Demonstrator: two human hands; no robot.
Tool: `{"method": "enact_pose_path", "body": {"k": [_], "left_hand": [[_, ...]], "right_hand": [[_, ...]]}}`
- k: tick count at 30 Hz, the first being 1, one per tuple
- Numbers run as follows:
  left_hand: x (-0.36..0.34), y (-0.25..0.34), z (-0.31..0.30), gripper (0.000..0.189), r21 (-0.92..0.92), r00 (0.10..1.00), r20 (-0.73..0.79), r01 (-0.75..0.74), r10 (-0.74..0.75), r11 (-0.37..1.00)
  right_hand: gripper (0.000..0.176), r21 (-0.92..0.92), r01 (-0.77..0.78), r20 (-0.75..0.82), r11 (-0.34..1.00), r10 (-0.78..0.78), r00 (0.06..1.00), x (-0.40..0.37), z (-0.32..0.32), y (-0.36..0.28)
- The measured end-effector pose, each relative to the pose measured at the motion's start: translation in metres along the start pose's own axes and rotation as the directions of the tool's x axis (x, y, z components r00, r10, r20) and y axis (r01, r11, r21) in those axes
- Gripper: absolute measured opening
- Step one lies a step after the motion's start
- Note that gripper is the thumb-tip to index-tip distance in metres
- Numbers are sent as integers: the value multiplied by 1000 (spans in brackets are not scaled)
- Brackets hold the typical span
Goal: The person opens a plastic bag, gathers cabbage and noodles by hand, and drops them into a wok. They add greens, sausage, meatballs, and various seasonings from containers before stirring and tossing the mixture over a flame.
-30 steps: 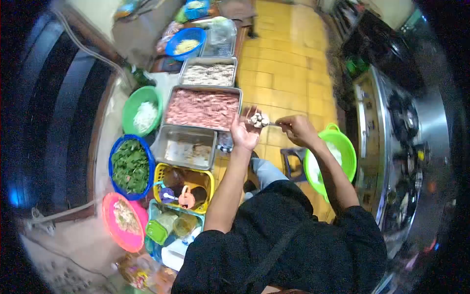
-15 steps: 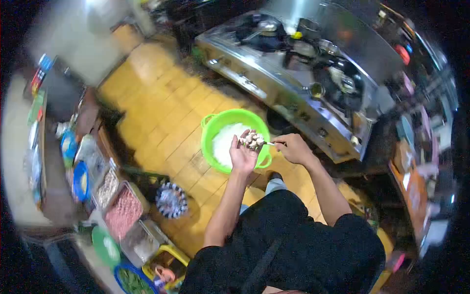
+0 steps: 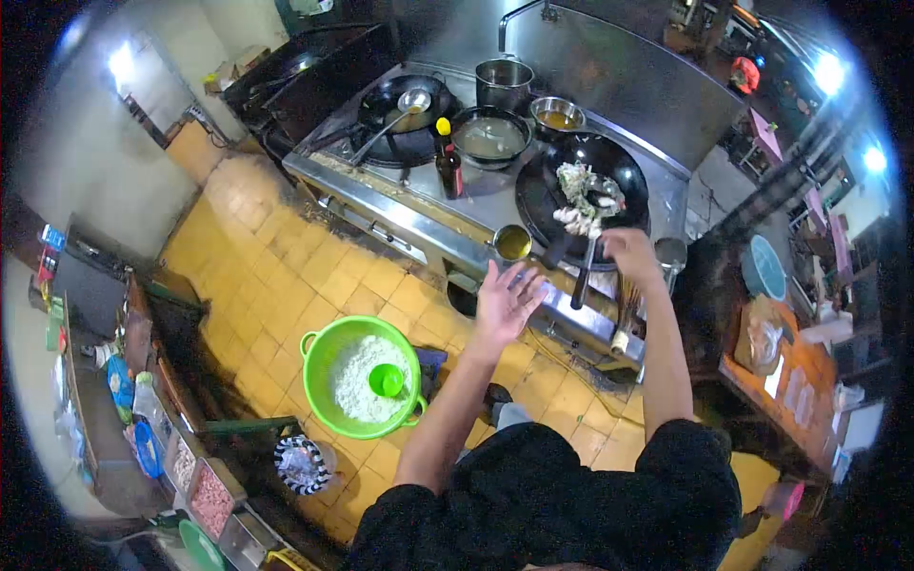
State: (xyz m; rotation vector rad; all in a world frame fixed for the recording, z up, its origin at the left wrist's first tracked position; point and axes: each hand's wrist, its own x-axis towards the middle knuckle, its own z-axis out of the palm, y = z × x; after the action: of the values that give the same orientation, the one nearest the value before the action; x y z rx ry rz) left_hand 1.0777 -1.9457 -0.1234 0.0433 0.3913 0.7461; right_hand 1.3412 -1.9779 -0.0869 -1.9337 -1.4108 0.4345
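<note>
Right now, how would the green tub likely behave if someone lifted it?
The green tub is probably heavy, given the broad white heap inside. Lifted by one side handle, it may tilt, and the green cup resting on the heap could slide.

The left hand point(image 3: 507, 305) is open beside the stove point(image 3: 400, 214); the right hand point(image 3: 631, 253) is by the wok point(image 3: 624, 173), which holds pale food point(image 3: 577, 221).

Green basin point(image 3: 320, 388) on yellow floor tiles point(image 3: 262, 271), containing white food point(image 3: 354, 381) and a green cup point(image 3: 387, 381); striped bin point(image 3: 302, 464), nearby; orange table point(image 3: 817, 430), at right.
</note>
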Motion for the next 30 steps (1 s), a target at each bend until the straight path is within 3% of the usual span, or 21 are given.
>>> {"method": "enact_pose_path", "body": {"k": [2, 4, 7, 10, 12, 14, 15, 16, 18, 19, 20, 22, 23, 24, 26, 27, 28, 30], "left_hand": [[-3, 8, -21, 53, 119, 999, 11, -37, 35, 992], [-29, 19, -39, 47, 188, 999, -15, -41, 44, 981], [-90, 34, -93, 42, 155, 981, -180, -42, 70, 987], [-158, 35, -126, 38, 121, 893, -408, -153, 190, 981], [-183, 31, -149, 39, 117, 855, -469, -190, 223, 975], [-201, 24, -162, 39, 356, 793, -526, -124, 308, 926], [-200, 22, -148, 38, 408, 822, -455, -150, 344, 900], [-196, 19, -140, 39, 437, 816, -441, -170, 375, 883], [-186, 19, -131, 41, 450, 820, -355, -271, 450, 851], [-182, 22, -141, 42, 441, 797, -394, -272, 457, 855], [-187, 20, -155, 41, 389, 772, -376, -370, 512, 844], [-216, 36, -152, 40, 435, 668, -484, -376, 565, 818], [-239, 44, -160, 34, 485, 634, -516, -339, 577, 806], [-259, 52, -177, 31, 564, 598, -505, -318, 623, 762], [-293, 80, -199, 28, 573, 566, -482, -374, 669, 729], [-314, 88, -207, 22, 467, 525, -504, -502, 685, 728], [-335, 100, -222, 17, 434, 479, -509, -574, 715, 694], [-374, 126, -254, 16, 439, 341, -583, -631, 737, 640]], "right_hand": [[24, -217, 32, -20, 976, -37, 999, 60, 5, 36], [22, -673, -205, -101, 711, 186, 977, 88, 18, 57], [21, -649, -242, -112, 721, 224, 968, 84, 11, 41], [19, -632, -196, -93, 750, 177, 980, 62, 18, 22], [19, -585, -98, -20, 805, 106, 994, 55, 48, 20], [23, -317, 195, 52, 928, -188, 981, 22, 87, -20], [25, -207, 186, 249, 961, -132, 959, 5, 114, -34], [28, -108, 266, 345, 958, -215, 914, -23, 122, -88], [28, 226, 168, 530, 960, -266, 805, -68, 187, -110], [28, 271, 151, 604, 951, -290, 742, -88, 208, -133], [27, 314, 139, 683, 939, -325, 654, -111, 227, -156], [30, 467, 53, 707, 883, -409, 577, -154, 283, -164], [31, 385, -77, 806, 920, -294, 514, -174, 274, -211], [31, 496, 183, 711, 849, -518, 476, -189, 301, -206], [30, 506, 104, 776, 856, -505, 378, -210, 334, -243], [30, 506, 107, 799, 856, -512, 315, -225, 351, -257], [30, 500, 107, 818, 859, -509, 268, -238, 371, -274], [34, 480, -40, 871, 877, -470, 144, -268, 396, -324]]}}
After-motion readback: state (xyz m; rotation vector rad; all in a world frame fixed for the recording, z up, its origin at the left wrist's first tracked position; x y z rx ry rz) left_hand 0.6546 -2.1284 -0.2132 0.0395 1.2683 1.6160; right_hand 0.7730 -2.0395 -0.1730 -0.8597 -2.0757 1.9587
